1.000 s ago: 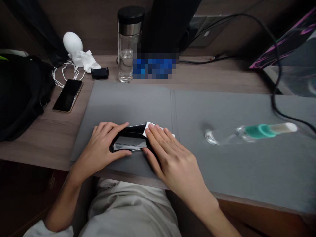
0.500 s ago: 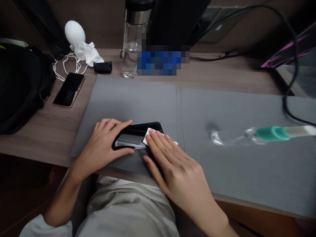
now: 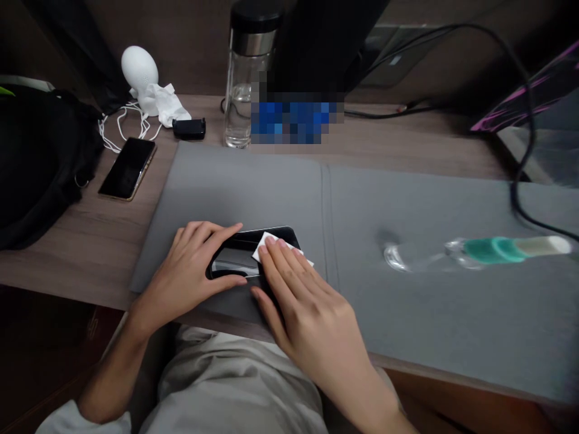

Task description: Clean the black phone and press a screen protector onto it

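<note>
A black smartphone (image 3: 235, 256) lies flat on the grey desk mat (image 3: 235, 193), its glossy screen facing up. My left hand (image 3: 190, 271) grips its left end, with the thumb along the near edge and the fingers over the far edge. My right hand (image 3: 307, 307) presses a white wipe (image 3: 284, 246) onto the right part of the screen with its fingertips. The wipe sticks out past the phone's far-right edge. My right palm and the fingers hide the phone's right end.
On the mat at right lies a clear bottle with a teal band (image 3: 474, 253). A glass flask (image 3: 246, 78), a second phone (image 3: 127, 169) and a black backpack (image 3: 36, 163) stand on the wooden desk beyond. A black cable (image 3: 520, 181) crosses the mat's far-right corner.
The white wipe under my right hand has slid a little left along the phone's screen. My left hand stays on the phone, and the view has shifted slightly.
</note>
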A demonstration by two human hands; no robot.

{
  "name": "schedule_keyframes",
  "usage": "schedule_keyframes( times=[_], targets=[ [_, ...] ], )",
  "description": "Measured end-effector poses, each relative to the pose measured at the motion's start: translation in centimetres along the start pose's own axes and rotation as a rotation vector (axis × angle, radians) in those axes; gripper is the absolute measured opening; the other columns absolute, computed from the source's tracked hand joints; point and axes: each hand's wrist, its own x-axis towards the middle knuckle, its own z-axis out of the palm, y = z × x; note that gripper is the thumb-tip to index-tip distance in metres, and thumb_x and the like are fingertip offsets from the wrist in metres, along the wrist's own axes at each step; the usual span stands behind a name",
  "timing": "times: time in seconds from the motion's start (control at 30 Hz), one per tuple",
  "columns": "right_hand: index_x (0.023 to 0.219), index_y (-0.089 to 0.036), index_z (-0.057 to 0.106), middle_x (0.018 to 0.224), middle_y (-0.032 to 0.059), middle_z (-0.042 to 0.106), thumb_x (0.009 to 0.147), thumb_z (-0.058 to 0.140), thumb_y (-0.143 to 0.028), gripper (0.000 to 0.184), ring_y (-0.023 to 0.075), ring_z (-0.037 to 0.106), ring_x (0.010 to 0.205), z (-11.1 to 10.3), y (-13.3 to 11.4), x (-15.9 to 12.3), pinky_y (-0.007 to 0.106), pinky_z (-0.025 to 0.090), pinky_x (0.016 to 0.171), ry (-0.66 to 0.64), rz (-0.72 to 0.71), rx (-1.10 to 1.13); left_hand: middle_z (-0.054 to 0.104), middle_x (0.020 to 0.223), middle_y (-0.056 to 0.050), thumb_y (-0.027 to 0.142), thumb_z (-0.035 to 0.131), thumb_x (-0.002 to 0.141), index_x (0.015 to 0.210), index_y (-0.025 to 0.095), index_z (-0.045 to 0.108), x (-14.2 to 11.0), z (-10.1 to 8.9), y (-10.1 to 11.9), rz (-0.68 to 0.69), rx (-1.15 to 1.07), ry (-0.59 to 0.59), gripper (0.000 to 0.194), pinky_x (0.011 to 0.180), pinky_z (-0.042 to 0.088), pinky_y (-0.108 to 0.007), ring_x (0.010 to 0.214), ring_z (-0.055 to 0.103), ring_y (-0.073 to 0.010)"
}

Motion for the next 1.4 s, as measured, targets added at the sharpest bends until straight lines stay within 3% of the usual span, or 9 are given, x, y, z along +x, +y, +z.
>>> schedule_keyframes(
  times=[0.17,0.33,0.47,0.57,0.67,0.9,1.03,1.27,1.4],
  targets=[
    [0.167,-0.003,0.044,0.163,0.0216,0.058,0.110,0.061,-0.023,0.063,0.0322,0.056,0.154,-0.5,-0.3,-0.7,0.051,0.056,0.124,-0.030,-0.017,0.028,0.066,0.142,-0.008,0.057,0.081,0.098,0.163,0.028,0.052,-0.1,0.1,0.1,0.007,0.014,-0.005,0.077,0.113,0.045,-0.048,0.134,0.055,-0.0311],
    [0.156,-0.003,0.058,0.160,0.0209,0.061,0.112,0.057,-0.026,0.049,0.0322,0.061,0.150,0.5,0.1,1.8,0.052,0.054,0.125,-0.032,-0.008,0.086,0.067,0.141,-0.008,0.056,0.077,0.102,0.163,0.031,0.053,0.1,0.0,0.0,-0.011,0.009,-0.018,0.071,0.113,0.045,-0.048,0.134,0.056,-0.0312],
    [0.155,0.003,0.058,0.162,0.0256,0.058,0.114,0.054,-0.036,0.056,0.0354,0.057,0.153,1.3,-0.5,3.1,0.053,0.054,0.126,-0.016,0.016,0.084,0.068,0.142,-0.008,0.066,0.069,0.103,0.164,0.031,0.053,0.1,-0.3,-0.1,-0.021,-0.025,-0.029,0.072,0.113,0.045,-0.048,0.133,0.057,-0.0311],
    [0.153,0.006,0.057,0.163,0.0271,0.056,0.114,0.054,-0.040,0.061,0.0367,0.056,0.154,1.2,-1.4,2.2,0.053,0.053,0.126,-0.018,-0.004,0.078,0.066,0.149,-0.008,0.067,0.052,0.111,0.164,0.032,0.052,0.0,-0.5,0.0,-0.037,-0.109,-0.017,0.064,0.119,0.042,-0.048,0.141,0.055,-0.0294],
    [0.155,0.005,0.056,0.164,0.0269,0.055,0.113,0.056,-0.047,0.066,0.0370,0.054,0.156,0.8,-2.2,0.8,0.055,0.052,0.127,-0.030,-0.020,0.096,0.066,0.154,-0.005,0.056,0.032,0.120,0.163,0.033,0.052,-0.2,-0.7,0.2,-0.082,-0.236,0.023,0.053,0.125,0.037,-0.048,0.146,0.053,-0.0252],
    [0.157,-0.001,0.057,0.162,0.0244,0.059,0.114,0.053,-0.050,0.066,0.0345,0.055,0.155,1.3,-2.4,2.2,0.053,0.051,0.128,-0.034,-0.017,0.126,0.064,0.157,-0.005,0.063,0.023,0.118,0.165,0.034,0.050,-0.7,-0.6,0.0,-0.085,-0.309,0.054,0.061,0.130,0.034,-0.046,0.149,0.052,-0.0241],
    [0.157,0.003,0.056,0.165,0.0261,0.055,0.114,0.053,-0.051,0.068,0.0362,0.053,0.156,2.1,-2.5,3.5,0.052,0.048,0.131,-0.043,-0.016,0.131,0.059,0.162,-0.006,0.066,0.022,0.117,0.166,0.034,0.049,-0.7,-0.3,-0.4,-0.083,-0.360,0.098,0.064,0.132,0.033,-0.044,0.153,0.050,-0.0234],
    [0.153,0.008,0.058,0.163,0.0282,0.056,0.113,0.051,-0.054,0.074,0.0385,0.056,0.154,1.5,-4.2,1.6,0.055,0.051,0.128,-0.025,-0.053,0.105,0.057,0.164,-0.007,0.069,0.017,0.116,0.167,0.031,0.048,-0.6,-0.1,-0.5,-0.093,-0.432,0.157,0.070,0.131,0.035,-0.042,0.153,0.050,-0.0224],
    [0.152,0.008,0.058,0.162,0.0289,0.057,0.113,0.049,-0.057,0.077,0.0390,0.057,0.153,1.7,-4.5,2.5,0.053,0.051,0.128,-0.040,-0.078,0.110,0.060,0.162,-0.009,0.073,0.014,0.114,0.166,0.030,0.050,-0.6,-0.1,-0.4,-0.120,-0.450,0.196,0.077,0.129,0.038,-0.044,0.151,0.053,-0.0241]
  ],
)
